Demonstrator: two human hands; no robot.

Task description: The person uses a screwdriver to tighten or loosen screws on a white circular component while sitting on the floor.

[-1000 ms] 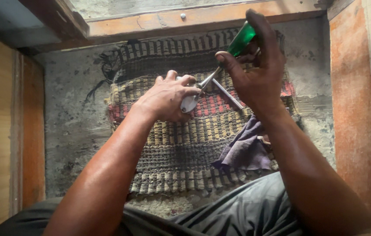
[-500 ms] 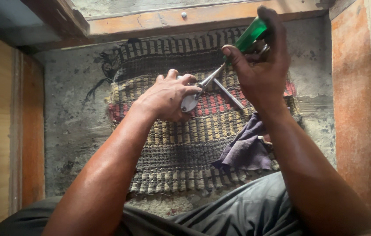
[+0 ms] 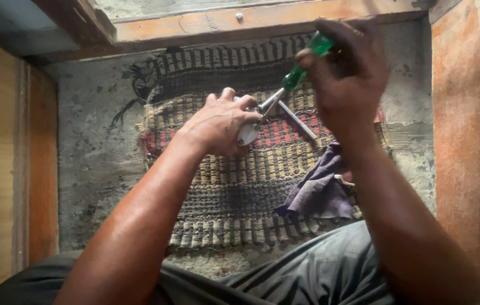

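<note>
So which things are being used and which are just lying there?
In use:
left hand holding a metal part
right hand holding a green screwdriver

Lying about:
purple cloth
woven mat

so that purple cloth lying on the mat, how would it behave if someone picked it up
The purple cloth lies crumpled in soft folds on the woven mat, so it would probably hang limp and droop rather than hold a shape. It looks thin, so likely light for its size. Soft fabric on a rough weave seems unlikely to slide or roll; a push would probably just bunch it.
</note>
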